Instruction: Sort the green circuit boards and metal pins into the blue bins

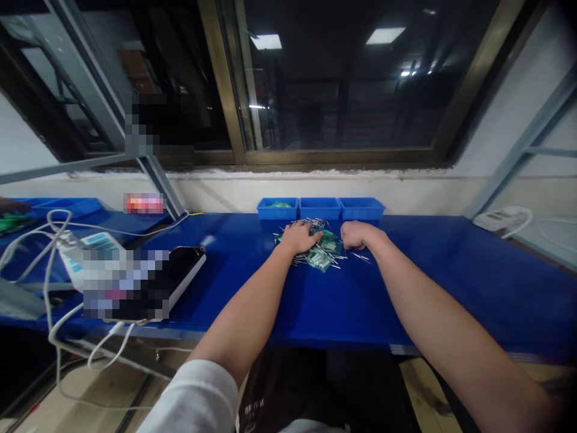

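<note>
A heap of thin metal rods and small green plastic packets (322,257) lies on the blue table (311,307). My left hand (298,237) rests on the heap's left side, palm down, with its fingers spread. Just right of the heap, my right hand (355,235) is curled with its fingers closed; whatever they hold, if anything, is hidden. A few loose rods (361,257) lie on the table below my right hand.
Three blue bins stand behind the heap: the left bin (277,214) contains something green, beside the middle bin (320,207) and right bin (361,208). A black-screened device (187,264) and white cables (50,288) are at left. A power strip (502,218) lies at right.
</note>
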A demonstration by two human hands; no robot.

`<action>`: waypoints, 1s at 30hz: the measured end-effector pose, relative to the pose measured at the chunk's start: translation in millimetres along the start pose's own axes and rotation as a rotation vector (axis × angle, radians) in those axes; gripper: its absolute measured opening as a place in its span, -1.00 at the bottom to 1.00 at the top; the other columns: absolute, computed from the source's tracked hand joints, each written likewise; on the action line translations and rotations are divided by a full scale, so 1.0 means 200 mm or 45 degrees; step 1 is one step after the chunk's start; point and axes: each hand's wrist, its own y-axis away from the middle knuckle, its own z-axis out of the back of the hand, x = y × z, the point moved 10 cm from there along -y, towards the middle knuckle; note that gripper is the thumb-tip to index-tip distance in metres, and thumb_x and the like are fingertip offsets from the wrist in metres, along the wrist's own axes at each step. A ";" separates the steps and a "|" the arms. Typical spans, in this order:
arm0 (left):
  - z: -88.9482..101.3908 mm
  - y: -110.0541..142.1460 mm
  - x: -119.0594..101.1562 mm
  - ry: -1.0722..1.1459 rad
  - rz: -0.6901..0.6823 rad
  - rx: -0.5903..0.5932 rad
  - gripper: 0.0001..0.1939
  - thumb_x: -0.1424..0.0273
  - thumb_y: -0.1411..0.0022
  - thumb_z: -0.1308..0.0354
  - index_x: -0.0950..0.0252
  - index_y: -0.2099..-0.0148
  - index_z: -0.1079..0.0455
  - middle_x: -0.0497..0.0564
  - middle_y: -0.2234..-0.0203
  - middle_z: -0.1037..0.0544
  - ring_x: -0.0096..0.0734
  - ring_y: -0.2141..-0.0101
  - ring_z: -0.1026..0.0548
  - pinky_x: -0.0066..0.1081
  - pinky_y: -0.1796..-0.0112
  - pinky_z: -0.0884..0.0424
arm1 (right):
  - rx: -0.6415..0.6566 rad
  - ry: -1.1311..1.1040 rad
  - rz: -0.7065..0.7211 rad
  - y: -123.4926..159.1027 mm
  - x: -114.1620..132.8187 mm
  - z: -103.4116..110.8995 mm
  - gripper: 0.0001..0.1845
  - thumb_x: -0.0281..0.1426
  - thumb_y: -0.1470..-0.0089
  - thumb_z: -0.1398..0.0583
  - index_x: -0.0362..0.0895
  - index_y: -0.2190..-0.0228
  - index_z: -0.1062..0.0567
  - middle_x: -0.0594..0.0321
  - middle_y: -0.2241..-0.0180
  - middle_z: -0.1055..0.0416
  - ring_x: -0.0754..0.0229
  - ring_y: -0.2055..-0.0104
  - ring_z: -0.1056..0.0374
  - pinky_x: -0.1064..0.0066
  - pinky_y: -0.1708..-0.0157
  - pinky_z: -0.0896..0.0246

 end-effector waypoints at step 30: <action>0.17 0.04 -0.20 0.048 -0.320 -0.205 -0.64 0.27 -0.34 0.18 0.26 0.19 -0.43 0.08 0.26 -0.53 -0.31 0.19 -0.44 -0.34 0.13 -0.27 | -0.519 -1.277 0.592 0.01 0.12 0.17 -0.59 -0.12 0.32 -0.32 -0.19 0.49 -0.48 0.25 0.57 -0.43 0.33 0.60 -0.23 0.47 0.60 -0.10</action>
